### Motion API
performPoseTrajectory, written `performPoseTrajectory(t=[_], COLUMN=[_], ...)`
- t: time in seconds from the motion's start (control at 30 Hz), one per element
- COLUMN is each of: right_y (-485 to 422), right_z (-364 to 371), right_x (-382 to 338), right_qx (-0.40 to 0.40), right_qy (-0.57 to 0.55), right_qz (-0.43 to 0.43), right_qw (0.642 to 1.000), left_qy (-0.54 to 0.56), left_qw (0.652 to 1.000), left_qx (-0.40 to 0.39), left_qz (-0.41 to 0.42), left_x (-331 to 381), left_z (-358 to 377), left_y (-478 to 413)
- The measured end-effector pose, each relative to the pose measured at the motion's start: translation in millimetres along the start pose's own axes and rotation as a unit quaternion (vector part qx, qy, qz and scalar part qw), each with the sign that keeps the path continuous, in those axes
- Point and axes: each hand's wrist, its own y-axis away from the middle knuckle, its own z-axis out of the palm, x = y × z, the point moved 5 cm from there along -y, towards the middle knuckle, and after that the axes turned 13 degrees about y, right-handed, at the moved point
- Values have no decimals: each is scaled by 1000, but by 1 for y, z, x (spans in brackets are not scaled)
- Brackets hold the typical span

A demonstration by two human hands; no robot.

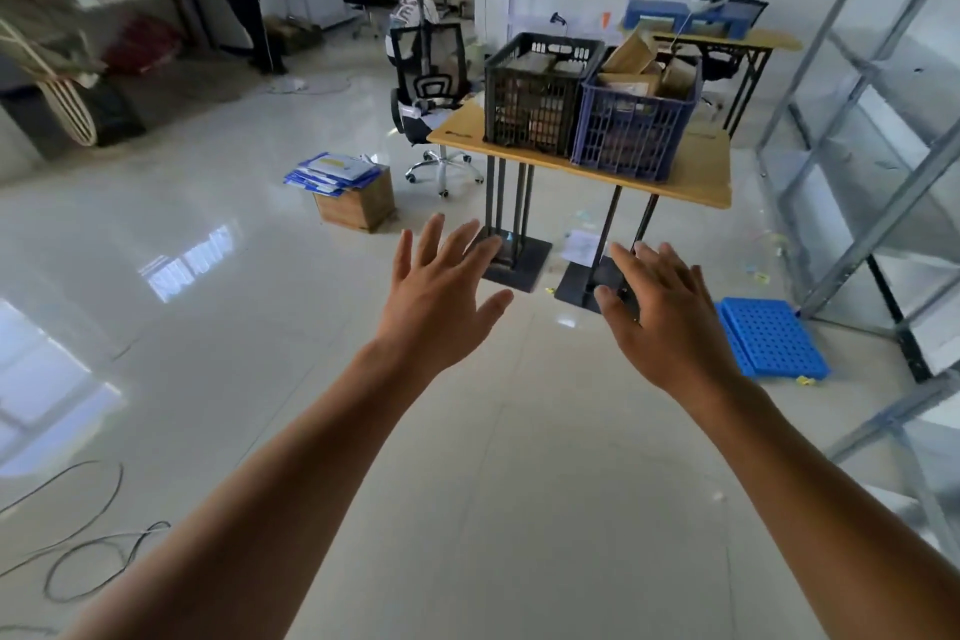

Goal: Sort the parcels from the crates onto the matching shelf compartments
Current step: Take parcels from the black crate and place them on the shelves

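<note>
Both grips wide and empty in the head view: left hand [441, 296] and right hand [670, 322] stretched forward over bare floor, fingers spread, touching nothing, well apart from the worktop [696, 177] ahead; no parcel carried in either.

Further on, same view: black crate [535, 99] and blue crate [631, 130] standing side by side on that worktop, touching or nearly so; brown parcels [644, 65] heaped above the rim of the blue one, more showing through the mesh of the black one (count not readable); both crates judged close to full.

Off to the right: metal shelf [878, 130] with compartments that look bare as far as visible (upper corner holds something brownish, too blurred to name); no parcel clearly placed.

Judged very early in the sort: nothing evidently shelved, practically every parcel left to lift, read and match; next need a walk up to the crates and a first pick.
</note>
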Motion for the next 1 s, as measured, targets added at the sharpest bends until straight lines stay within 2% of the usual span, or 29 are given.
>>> performPoseTrajectory(t=[0.33, 0.67, 1.0], right_y=[-177, -390, -559], right_z=[41, 90, 156], right_x=[-9, -28, 11], right_qx=[-16, -21, -23], right_qy=[-1, 33, 26], right_qz=[-22, 24, 63], right_qw=[1000, 999, 997], left_qy=[12, 41, 18], left_qw=[999, 998, 998], left_qx=[32, 26, 13], left_qz=[3, 44, 58], left_x=[-76, -192, -288], left_z=[17, 38, 76], left_y=[-156, -365, -543])
